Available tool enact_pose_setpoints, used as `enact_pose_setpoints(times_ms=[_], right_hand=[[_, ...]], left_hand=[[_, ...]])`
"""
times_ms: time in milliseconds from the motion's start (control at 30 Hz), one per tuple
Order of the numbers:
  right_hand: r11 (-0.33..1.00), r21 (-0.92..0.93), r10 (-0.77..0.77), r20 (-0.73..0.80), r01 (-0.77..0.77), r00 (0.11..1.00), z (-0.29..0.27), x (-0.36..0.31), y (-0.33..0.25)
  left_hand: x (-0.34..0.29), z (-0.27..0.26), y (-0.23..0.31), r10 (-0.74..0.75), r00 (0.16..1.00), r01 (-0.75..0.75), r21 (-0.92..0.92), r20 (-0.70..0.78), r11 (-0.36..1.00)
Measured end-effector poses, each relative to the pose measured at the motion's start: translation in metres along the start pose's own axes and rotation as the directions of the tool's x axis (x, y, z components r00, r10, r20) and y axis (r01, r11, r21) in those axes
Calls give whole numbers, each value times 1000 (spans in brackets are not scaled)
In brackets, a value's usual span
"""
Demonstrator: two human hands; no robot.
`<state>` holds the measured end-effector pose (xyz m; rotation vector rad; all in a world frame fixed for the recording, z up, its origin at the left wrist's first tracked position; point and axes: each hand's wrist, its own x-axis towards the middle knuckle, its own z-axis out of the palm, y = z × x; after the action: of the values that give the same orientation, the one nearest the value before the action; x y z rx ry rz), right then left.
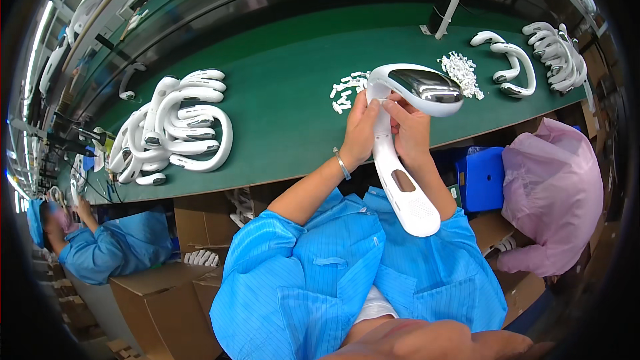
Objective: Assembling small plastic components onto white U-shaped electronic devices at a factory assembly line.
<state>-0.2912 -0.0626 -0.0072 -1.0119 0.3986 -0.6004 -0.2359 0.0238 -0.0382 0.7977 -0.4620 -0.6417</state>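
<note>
A white curved neck massager (408, 203) is held up in front of my chest, over the near edge of the bench. One end carries a shiny dark metallic pad; the other has a slot and a patch of tiny holes. My left hand (360, 128) is closed on its bend from the left side. From the right, my right hand (410, 127) grips the same middle stretch, thumb and fingers pinched close to the left thumb. Whether a small part sits between the fingertips cannot be made out. Small white plastic pieces (343, 97) lie just beyond my left hand.
On the green bench (280, 93), a heap of massagers (173, 127) lies left. A second pile of white pieces (461, 73) and more massagers (520, 70) are right. Co-workers in blue (120, 243) and pink (553, 193) flank me. A blue bin (481, 177) and cardboard boxes (160, 300) stand below.
</note>
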Motion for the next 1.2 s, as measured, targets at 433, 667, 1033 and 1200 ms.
enact_pose_setpoints(times_ms=[433, 667, 1033, 1200], right_hand=[[424, -601, -623, 349, 677, 700, -6, -1, 0], [571, -587, -458, 352, 574, 816, -9, 2, -9], [574, -573, -443, 383, 585, 810, -22, 13, -4], [906, -388, -117, 161, 172, 980, -23, 11, -7]], left_hand=[[-3, 3, -4, 67, 997, -65, 44, -45, 997], [-5, -2, 2, -124, 992, 123, -82, -3, 989], [0, -9, -1, -336, 940, 339, -305, 62, 890], [-1, -6, 0, -373, 928, 364, -249, 10, 898]])
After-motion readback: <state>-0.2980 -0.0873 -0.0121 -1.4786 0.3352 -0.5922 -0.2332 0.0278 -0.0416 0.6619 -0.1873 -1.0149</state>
